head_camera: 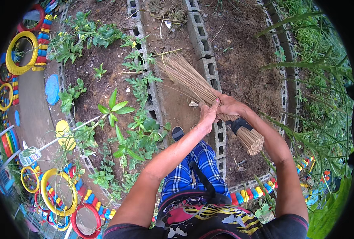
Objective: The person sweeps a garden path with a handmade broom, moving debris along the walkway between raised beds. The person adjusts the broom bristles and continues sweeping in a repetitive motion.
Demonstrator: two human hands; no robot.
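Observation:
A stick broom [192,80], a bundle of thin brown stalks, lies slantwise across the path before me. Black strapping [239,125] binds it close to its blunt end at the lower right. Its loose tips fan out to the upper left over the soil. My right hand [229,104] wraps around the middle of the bundle, just above the binding. Beside it my left hand [208,115] presses on the stalks, its fingers meeting the right hand; the undersides of both grips are hidden.
Hollow concrete blocks [208,64] edge the dirt path [177,101] and the soil beds. Leafy plants [141,86] spill over the left row. Painted tyres [22,53] and a sign on a stake [30,156] stand at the left. Tall greenery [320,64] crowds the right side.

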